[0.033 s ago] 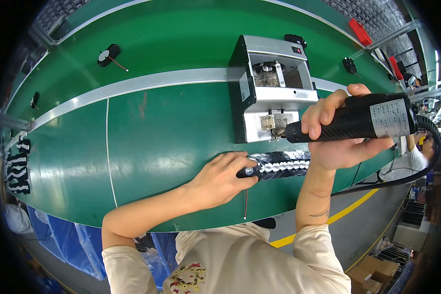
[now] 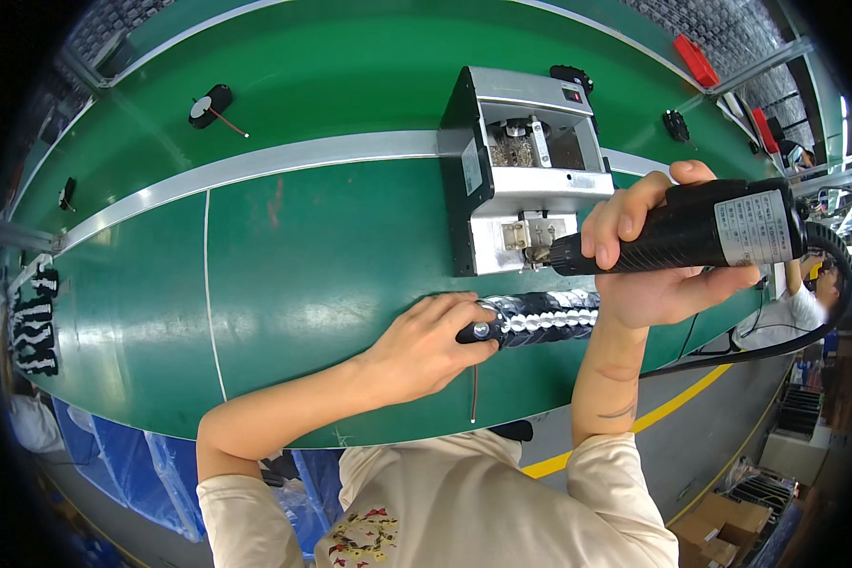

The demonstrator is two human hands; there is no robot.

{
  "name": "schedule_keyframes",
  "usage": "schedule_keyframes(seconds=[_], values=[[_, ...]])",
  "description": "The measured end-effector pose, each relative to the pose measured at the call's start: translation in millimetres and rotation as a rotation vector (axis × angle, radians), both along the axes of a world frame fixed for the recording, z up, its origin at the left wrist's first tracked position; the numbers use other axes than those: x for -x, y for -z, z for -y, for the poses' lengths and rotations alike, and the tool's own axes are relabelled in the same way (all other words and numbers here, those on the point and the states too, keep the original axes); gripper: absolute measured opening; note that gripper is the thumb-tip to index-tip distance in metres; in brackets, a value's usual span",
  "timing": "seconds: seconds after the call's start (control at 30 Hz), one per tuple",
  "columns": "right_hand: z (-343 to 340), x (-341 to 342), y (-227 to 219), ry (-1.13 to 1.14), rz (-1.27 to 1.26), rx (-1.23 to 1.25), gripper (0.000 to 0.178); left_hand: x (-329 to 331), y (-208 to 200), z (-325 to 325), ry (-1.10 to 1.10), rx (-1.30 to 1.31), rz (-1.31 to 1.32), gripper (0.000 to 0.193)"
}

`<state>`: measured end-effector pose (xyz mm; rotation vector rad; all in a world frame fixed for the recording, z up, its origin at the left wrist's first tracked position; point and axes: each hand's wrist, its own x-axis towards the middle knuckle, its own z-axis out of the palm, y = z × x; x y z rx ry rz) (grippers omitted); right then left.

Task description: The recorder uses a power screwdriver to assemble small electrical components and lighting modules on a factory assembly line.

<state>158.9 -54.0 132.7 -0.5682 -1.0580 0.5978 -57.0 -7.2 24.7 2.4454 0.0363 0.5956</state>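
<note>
My right hand (image 2: 648,251) is wrapped around a black electric screwdriver (image 2: 701,227), held nearly level. The screwdriver's tip meets the small metal outlet at the front of a screw feeder (image 2: 502,194), a boxy silver and black machine with loose screws in its tray. My left hand (image 2: 435,341) is closed on a small black part (image 2: 484,331) with a shiny round spot on its end. A thin dark red wire (image 2: 474,393) hangs from near that part toward the table's front edge. Right beside it runs a row of black and white parts (image 2: 549,319), its right end hidden behind my right wrist.
On the bright green belt beyond a metal rail (image 2: 303,156) lie a black oval part with a red wire (image 2: 210,106) and another black part (image 2: 675,126). More black and white parts (image 2: 36,322) line the far left edge. The screwdriver's thick cable (image 2: 824,322) loops at right.
</note>
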Motion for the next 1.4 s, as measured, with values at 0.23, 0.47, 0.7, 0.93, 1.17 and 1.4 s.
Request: schedule_keyframes(seconds=[0.23, 0.47, 0.7, 0.93, 1.17, 1.4], values=[[5.8, 5.1, -3.1, 0.019, -0.005, 0.011, 0.098, 0.2, -0.3, -0.2, -0.005, 0.003, 0.009, 0.021], [17.0, -4.0, -18.9, -0.054, 0.053, -0.088, 0.095, 0.3, -2.4, -0.4, 0.01, 0.006, 0.003, 0.022], [5.3, -57.1, -50.4, 0.116, -0.016, -0.3, 0.094, 0.7, -3.2, -0.1, 0.009, -0.008, -0.014, 0.026], [-24.1, -56.1, -45.1, 0.43, -0.01, -0.17, 0.094, 4.7, -3.1, 0.8, 0.006, 0.006, -0.001, 0.026], [17.0, -14.3, -41.9, 0.011, 0.124, -0.193, 0.096, 4.8, -1.4, 0.4, 0.0, 0.0, -0.009, 0.025], [2.4, 6.9, -8.3, 0.076, 0.002, 0.021, 0.098, 1.8, -2.8, 0.4, 0.006, 0.002, -0.011, 0.025]])
